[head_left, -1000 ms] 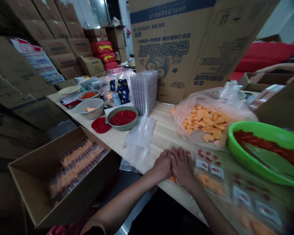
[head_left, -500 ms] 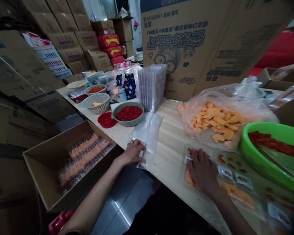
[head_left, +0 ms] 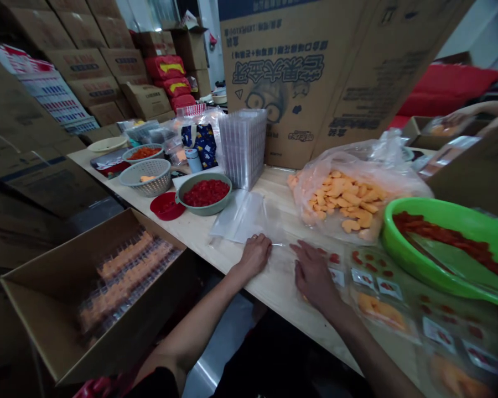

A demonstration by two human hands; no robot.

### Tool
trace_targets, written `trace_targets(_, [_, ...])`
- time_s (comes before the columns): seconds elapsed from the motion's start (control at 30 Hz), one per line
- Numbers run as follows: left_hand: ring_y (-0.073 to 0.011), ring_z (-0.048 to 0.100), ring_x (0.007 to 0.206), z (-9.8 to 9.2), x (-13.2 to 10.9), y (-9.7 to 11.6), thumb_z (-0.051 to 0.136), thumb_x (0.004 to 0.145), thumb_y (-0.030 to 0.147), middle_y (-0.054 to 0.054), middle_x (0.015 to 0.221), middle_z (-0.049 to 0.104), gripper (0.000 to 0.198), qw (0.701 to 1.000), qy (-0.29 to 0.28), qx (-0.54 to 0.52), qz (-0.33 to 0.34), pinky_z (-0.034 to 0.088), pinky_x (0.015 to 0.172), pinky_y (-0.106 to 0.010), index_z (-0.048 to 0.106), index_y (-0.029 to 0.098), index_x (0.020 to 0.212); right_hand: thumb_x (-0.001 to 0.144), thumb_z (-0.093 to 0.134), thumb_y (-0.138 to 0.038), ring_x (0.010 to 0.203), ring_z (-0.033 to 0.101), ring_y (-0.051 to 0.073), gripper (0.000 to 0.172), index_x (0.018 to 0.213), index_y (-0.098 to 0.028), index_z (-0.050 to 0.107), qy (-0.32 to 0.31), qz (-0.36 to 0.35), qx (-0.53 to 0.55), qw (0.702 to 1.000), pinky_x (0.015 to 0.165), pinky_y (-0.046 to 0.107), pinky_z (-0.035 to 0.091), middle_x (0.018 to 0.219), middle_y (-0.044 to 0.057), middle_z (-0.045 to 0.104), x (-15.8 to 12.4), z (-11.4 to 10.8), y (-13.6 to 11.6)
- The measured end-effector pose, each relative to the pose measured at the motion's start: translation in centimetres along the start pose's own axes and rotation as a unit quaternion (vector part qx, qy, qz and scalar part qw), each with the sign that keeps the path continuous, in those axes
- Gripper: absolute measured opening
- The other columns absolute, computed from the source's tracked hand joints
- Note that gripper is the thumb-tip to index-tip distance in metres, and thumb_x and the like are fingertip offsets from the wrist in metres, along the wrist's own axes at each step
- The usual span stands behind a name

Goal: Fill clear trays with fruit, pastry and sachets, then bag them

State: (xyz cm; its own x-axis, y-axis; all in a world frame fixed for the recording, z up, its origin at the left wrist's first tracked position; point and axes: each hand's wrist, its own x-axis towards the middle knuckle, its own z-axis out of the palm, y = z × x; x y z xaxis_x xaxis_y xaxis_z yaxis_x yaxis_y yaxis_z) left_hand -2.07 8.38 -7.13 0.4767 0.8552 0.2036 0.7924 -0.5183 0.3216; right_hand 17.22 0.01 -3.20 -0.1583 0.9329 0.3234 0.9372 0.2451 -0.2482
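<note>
My left hand point(head_left: 255, 255) is closed with fingertips pressed on the edge of a clear plastic bag point(head_left: 276, 226), near the table's front edge. Under and beyond it lie flat clear bags point(head_left: 236, 216) in a loose pile. My right hand point(head_left: 317, 276) hovers over or rests on a filled clear tray point(head_left: 335, 258), which it partly covers; its index finger points toward the left hand and its fingers are apart. Right of it sits another clear tray point(head_left: 379, 309) with red pieces, small labelled packets and orange pieces.
A green basin point(head_left: 402, 207) of red strips and a plastic bag of orange candies point(head_left: 344, 199) stand at right. Left are a bowl of red pieces point(head_left: 207, 193), a red dish point(head_left: 166, 207) and an open carton point(head_left: 37, 287) of packed trays. Another person's arm point(head_left: 485, 110) shows far right.
My left hand has moved right along the table edge, drawing a clear bag from the pile. My right hand has shifted off the tray's middle, index finger now stretched out. The view has turned slightly right.
</note>
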Motion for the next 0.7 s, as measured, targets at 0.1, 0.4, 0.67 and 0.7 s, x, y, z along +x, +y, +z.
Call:
trace_targets(0.1, [-0.0254, 0.057, 0.102, 0.4, 0.4, -0.2, 0.053, 0.088, 0.011, -0.012, 0.107, 0.061, 0.024, 1.0, -0.006, -0.005, 0.022, 0.048, 0.093, -0.042, 0.06, 0.015, 0.111, 0.081, 0.045, -0.005, 0.135, 0.04, 0.029, 0.051, 0.127, -0.017, 0.063, -0.053, -0.053, 0.021, 0.997, 0.11, 0.047, 0.032, 0.149, 0.014, 0.046, 0.8, 0.5, -1.9])
trace_targets(0.4, [-0.0157, 0.064, 0.083, -1.2, -0.3, -2.6, 0.052, 0.09, 0.017, -0.004, 0.089, 0.067, 0.012, 0.98, 0.019, -0.199, 0.005, 0.052, 0.082, -0.028, 0.064, 0.019, 0.088, 0.08, 0.055, -0.011, 0.107, 0.053, 0.028, 0.038, 0.117, -0.015, 0.06, -0.143, 0.014, -0.035, 0.989, 0.085, 0.037, 0.037, 0.113, 0.013, 0.063, 4.4, 2.1, -3.4])
trace_targets(0.67, [-0.0123, 0.058, 0.065, -0.9, -0.2, -2.1, 0.064, 0.085, 0.034, 0.0, 0.073, 0.066, 0.021, 0.91, 0.001, -0.4, -0.11, 0.045, 0.063, -0.023, 0.065, 0.015, 0.077, 0.089, 0.047, -0.01, 0.087, 0.057, 0.022, 0.016, 0.087, -0.014, 0.063, -0.112, 0.025, 0.018, 0.993, 0.076, 0.031, 0.038, 0.091, 0.011, 0.064, 5.5, 2.4, -2.1])
trace_targets(0.7, [-0.0123, 0.057, 0.063, -1.2, -0.2, -1.9, 0.063, 0.086, 0.032, 0.0, 0.071, 0.065, 0.018, 0.914, -0.007, -0.39, -0.115, 0.044, 0.062, -0.023, 0.068, 0.015, 0.08, 0.089, 0.046, -0.009, 0.086, 0.057, 0.021, 0.017, 0.086, -0.015, 0.062, -0.101, 0.03, 0.027, 0.994, 0.077, 0.03, 0.038, 0.09, 0.01, 0.063, 5.3, 2.6, -1.9])
